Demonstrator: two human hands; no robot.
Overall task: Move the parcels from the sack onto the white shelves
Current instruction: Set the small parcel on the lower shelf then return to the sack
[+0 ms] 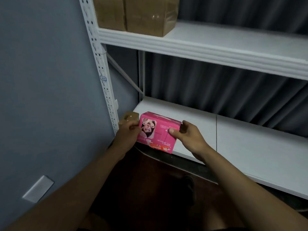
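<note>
Small brown parcel [128,118]: mostly hidden behind left hand [128,136] and pink box [159,131]. Pink box: print blurred, text unreadable; near edge overhung the lower shelf [250,147]. Two brown boxes [135,14] on upper shelf [216,42]: tops cut off by frame edge. Upright's label [103,78]: too small to read. Floor object [189,185]: dark, unidentifiable.

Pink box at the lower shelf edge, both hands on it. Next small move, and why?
Probably slide the pink box further onto the lower shelf: both the left hand and right hand grip it, and its near end overhangs the front edge, beside a small brown parcel.
</note>
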